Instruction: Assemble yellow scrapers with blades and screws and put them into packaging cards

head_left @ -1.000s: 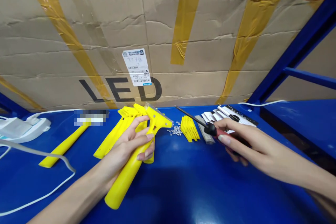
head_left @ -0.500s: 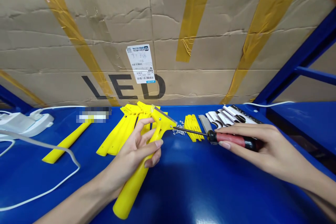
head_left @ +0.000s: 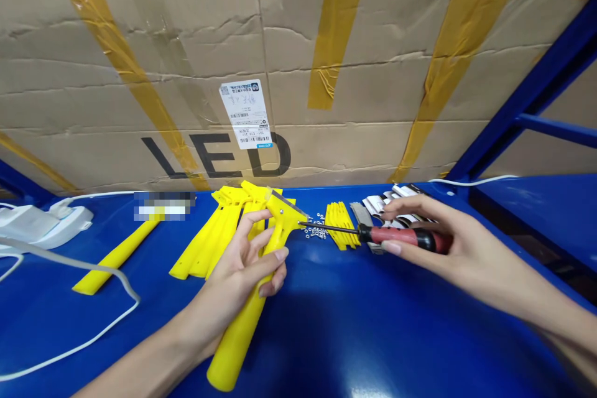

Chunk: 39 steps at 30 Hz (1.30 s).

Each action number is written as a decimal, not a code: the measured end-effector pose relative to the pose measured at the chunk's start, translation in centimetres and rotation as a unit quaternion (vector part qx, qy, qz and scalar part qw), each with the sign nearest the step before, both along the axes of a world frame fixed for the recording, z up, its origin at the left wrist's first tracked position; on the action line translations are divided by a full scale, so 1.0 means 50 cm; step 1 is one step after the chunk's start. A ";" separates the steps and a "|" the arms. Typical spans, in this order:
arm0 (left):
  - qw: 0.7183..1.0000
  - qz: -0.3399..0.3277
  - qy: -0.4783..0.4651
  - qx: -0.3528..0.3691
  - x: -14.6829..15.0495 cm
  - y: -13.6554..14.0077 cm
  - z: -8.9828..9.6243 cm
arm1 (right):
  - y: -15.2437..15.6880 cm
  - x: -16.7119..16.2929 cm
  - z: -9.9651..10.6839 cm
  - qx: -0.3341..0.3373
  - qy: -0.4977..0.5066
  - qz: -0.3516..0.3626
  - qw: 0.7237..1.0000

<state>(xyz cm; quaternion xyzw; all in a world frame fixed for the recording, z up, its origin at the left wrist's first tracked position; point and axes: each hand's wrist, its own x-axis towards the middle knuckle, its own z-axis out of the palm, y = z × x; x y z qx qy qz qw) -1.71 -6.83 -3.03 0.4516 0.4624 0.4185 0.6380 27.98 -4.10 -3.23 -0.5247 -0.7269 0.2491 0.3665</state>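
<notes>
My left hand [head_left: 254, 261] is wrapped round the neck of a yellow plastic scraper [head_left: 236, 348], which slants up and away with its wide head at the top. A clear strip and a metal edge show along that head. From the right, a screwdriver [head_left: 396, 236] with a red and black handle points at the head's right corner, its tip at a screw spot there. My right hand [head_left: 454, 242] holds the handle's end, thumb below and index finger raised off the grip. The other fingers are partly hidden.
Behind my left hand lie several yellow scraper handles [head_left: 200, 249]. Small screws and nuts [head_left: 318, 230], yellow plastic pieces [head_left: 339, 224], grey strips [head_left: 361, 214] and white-and-black pieces [head_left: 373, 204] lie rightward. At left are another scraper [head_left: 112, 258], a power strip [head_left: 69, 224] and cable [head_left: 84, 337]. A cardboard box [head_left: 382, 137] stands behind.
My right index finger has lifted off the screwdriver handle and the grip has loosened. The screwdriver sits slightly further left in view, its tip still at the scraper head. My left hand keeps its grip.
</notes>
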 end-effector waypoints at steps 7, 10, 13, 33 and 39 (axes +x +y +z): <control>0.999 0.048 -0.005 0.020 0.026 -0.005 -0.005 | -0.006 0.016 0.024 -0.044 0.121 -0.019 0.991; 0.998 0.046 -0.010 0.038 0.036 -0.006 -0.010 | -0.011 0.013 0.016 0.012 0.079 -0.056 0.995; 0.998 0.041 -0.002 0.046 0.043 -0.008 -0.016 | -0.011 0.014 0.012 0.012 0.050 -0.094 0.994; 0.998 0.035 0.014 0.043 0.046 -0.026 -0.022 | -0.009 0.013 0.001 0.024 0.077 -0.078 0.994; 0.998 0.042 0.007 0.050 0.042 -0.028 -0.021 | -0.010 0.017 0.004 -0.015 0.139 0.045 0.989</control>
